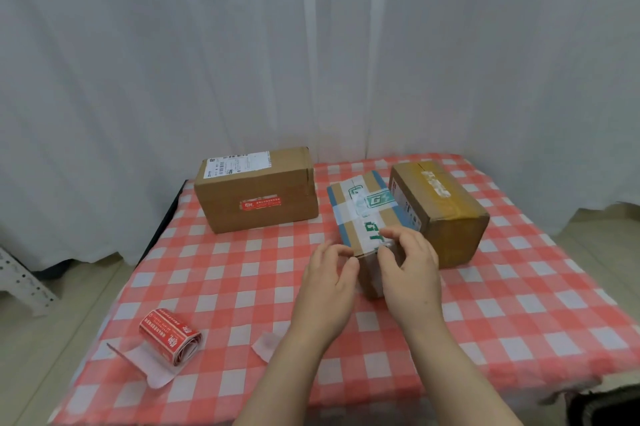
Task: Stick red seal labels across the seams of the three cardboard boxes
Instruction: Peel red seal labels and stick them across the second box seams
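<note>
At the middle of the counter, head view: both forearms reach in from the near edge. The left hand and right hand, close but apart, each pinch the near top edge of the middle box, fingers curled above, thumbs on its near face. The left box bears a red seal label. The right box stands just beside the middle one. The label roll lies near left.

The far-left box was matt brown cardboard; glossy tape wrapped the middle box and right box. The label roll was shiny red paper.
</note>
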